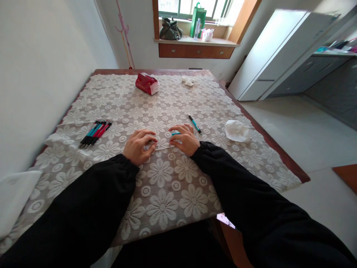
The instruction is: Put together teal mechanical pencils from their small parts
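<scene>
Both hands work a thin clear refill tube (164, 147): left hand (138, 146) pinches one end, right hand (183, 139) fingers curl around a teal pen piece; reassembly likely needs careful alignment.

On the table (279, 156), pens (95, 133) lie left, a tissue (236, 131) right, a packet (147, 83) behind.

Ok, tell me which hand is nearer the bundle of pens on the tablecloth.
Left. The left hand lies just right of the bundle of pens, apart from it. The right hand is farther right, beyond the left hand, beside a single teal pen.
</scene>
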Motion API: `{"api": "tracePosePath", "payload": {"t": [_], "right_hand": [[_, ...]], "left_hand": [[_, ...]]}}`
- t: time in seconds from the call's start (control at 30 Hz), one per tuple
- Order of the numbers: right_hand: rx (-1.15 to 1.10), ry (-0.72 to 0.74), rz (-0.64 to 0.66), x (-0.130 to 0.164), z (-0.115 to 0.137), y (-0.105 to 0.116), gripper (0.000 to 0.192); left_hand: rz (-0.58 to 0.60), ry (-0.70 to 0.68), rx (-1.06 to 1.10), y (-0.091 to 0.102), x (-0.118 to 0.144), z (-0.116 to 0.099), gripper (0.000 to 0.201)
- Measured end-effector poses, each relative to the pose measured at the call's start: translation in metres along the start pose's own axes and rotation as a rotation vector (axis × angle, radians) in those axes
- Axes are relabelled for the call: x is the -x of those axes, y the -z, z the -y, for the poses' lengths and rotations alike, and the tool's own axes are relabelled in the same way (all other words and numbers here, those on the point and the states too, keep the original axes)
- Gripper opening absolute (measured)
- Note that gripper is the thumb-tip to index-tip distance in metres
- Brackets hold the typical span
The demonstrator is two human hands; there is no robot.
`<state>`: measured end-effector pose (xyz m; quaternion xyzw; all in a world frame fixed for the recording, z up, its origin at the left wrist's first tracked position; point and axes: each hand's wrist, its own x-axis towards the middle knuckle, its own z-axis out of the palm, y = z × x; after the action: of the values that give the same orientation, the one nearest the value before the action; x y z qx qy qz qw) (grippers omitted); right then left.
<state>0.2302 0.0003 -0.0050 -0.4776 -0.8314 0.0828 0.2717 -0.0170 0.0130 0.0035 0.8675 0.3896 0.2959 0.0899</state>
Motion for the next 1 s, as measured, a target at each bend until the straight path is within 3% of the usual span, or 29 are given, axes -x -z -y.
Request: {"api": "tracePosePath", "payload": {"t": [0.13, 0.33, 0.57, 0.73, 0.9, 1.0], "right_hand": [[0.038, -0.012, -0.089, 0.0, -0.013, 0.002, 0.012], [0.085, -0.094, -0.091, 0.001, -0.032, 0.002, 0.009], [0.107, -0.09, -0.036, 0.001, -0.029, 0.001, 0.007], [0.109, -0.078, -0.055, 0.002, -0.026, 0.001, 0.01], [0.007, 0.048, -0.151, 0.003, -0.018, 0.007, 0.015], [-0.024, 0.148, -0.095, 0.004, -0.012, 0.01, 0.011]], "left_hand": [[0.031, 0.019, -0.039, -0.002, 0.001, 0.004, 0.015], [0.049, 0.013, -0.041, -0.003, 0.002, 0.006, 0.016], [0.043, 0.005, -0.018, -0.004, 0.002, 0.006, 0.014], [-0.021, 0.083, 0.026, 0.001, 0.001, 0.004, 0.016], [0.018, 0.165, -0.034, 0.004, 0.001, 0.003, 0.029], [0.041, 0.176, -0.082, 0.002, 0.002, 0.005, 0.032]]}}
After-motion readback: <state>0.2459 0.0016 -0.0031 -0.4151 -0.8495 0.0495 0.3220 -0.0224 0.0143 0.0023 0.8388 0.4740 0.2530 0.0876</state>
